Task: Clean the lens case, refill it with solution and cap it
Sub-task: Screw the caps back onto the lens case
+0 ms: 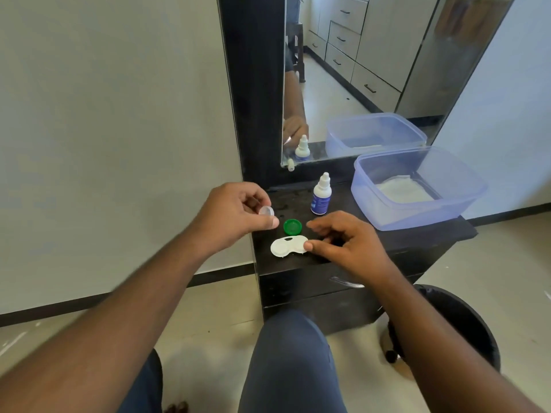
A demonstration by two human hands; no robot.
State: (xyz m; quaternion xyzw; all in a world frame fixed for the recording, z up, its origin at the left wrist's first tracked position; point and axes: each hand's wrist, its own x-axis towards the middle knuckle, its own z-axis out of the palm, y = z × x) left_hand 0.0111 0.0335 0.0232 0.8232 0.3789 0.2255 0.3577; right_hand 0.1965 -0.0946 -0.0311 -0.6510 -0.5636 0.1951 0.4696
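The white lens case (286, 246) lies flat on the dark dresser top (387, 242), both wells uncovered. Just behind it sits a green cap (292, 226), open side up. My left hand (235, 216) hovers left of the case and pinches a clear whitish cap (266, 211) between thumb and fingers. My right hand (343, 242) rests on the dresser, its thumb tip touching the case's right end and its fingers spread. The white solution bottle (321, 194) with a blue label stands upright behind the caps, closed.
A translucent blue plastic tub (417, 189) holding a folded white cloth (404, 190) stands at the back right of the dresser. A mirror (372, 70) rises behind it. A black bin (453, 326) sits on the floor to the right of my knees.
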